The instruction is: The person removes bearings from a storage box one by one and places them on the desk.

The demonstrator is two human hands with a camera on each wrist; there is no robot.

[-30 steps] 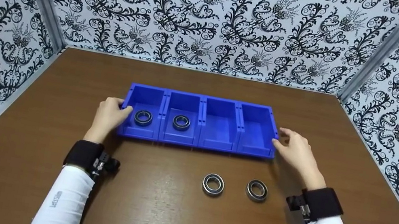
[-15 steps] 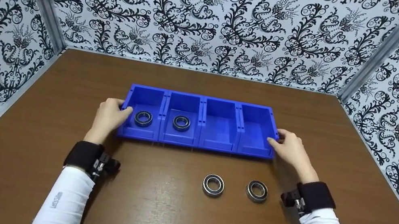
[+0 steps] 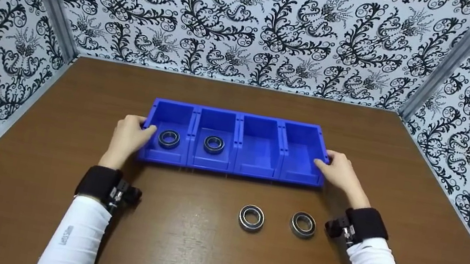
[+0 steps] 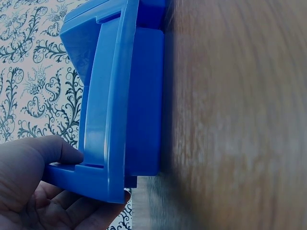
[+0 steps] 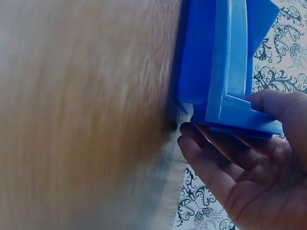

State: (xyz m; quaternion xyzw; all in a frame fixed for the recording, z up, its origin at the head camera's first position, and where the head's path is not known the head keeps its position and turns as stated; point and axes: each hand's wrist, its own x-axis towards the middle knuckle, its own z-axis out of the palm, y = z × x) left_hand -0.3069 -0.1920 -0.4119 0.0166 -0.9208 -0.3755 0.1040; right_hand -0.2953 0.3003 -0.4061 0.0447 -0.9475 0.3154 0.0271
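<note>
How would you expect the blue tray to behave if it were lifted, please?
The tray probably feels stiff, its walls looking straight and moulded. It may weigh more toward the left hand, since both bearings inside lie on that side. They might slide if it tilts, with no fastening visible.

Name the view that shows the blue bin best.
The head view: it shows all four compartments of the blue bin. The left wrist view shows only one end, held by the left hand; the right wrist view, the other, held by the right hand.
</note>
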